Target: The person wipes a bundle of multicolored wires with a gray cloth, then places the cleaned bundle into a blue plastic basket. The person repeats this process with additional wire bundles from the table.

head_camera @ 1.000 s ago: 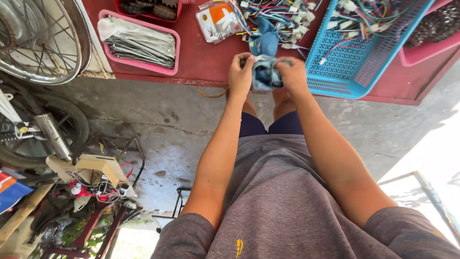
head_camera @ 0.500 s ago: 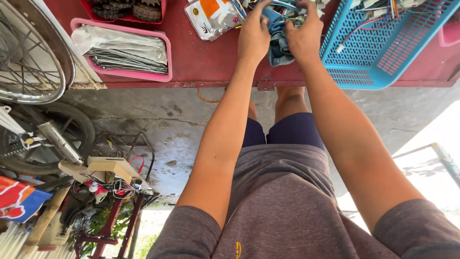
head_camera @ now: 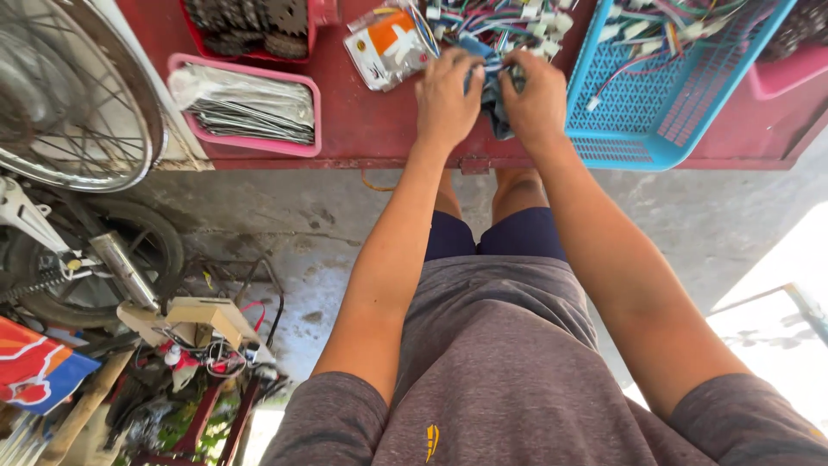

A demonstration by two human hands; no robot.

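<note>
Blue-wrapped wiring bundle (head_camera: 493,91) sits at the near edge of the red worktop (head_camera: 379,129), caught between both hands. The left hand (head_camera: 447,97) and the right hand (head_camera: 536,99) are closed on it from either side, knuckles up, fingers curled and pinching the dark blue sleeve between them; the fingertips themselves are hidden under the hands. It looks soft and light, something that bends and sags rather than holds a shape, and the sleeve seems the sensible place to grip, since the loose coloured leads and small white plugs would likely snag or pull if tugged.

Nearest of all are the person's grey shorts (head_camera: 509,371) and bare forearms, reaching down and forward to the worktop. Off to the left on the concrete floor (head_camera: 259,224) lie a tyre, a chrome pipe and a tangle of parts, with a spoked wheel (head_camera: 60,95) leaning above them.

On the worktop, just left of the hands, lies an orange-and-white packet (head_camera: 388,47) in clear plastic. Further left, a pink tray (head_camera: 246,108) holds a bagged bunch of thin metal rods. Just right of the right hand stands a blue plastic basket (head_camera: 664,95), with more coloured wires (head_camera: 647,26) spilling in it. At the far edge a red tray holds dark toothed sprockets (head_camera: 250,22).
</note>
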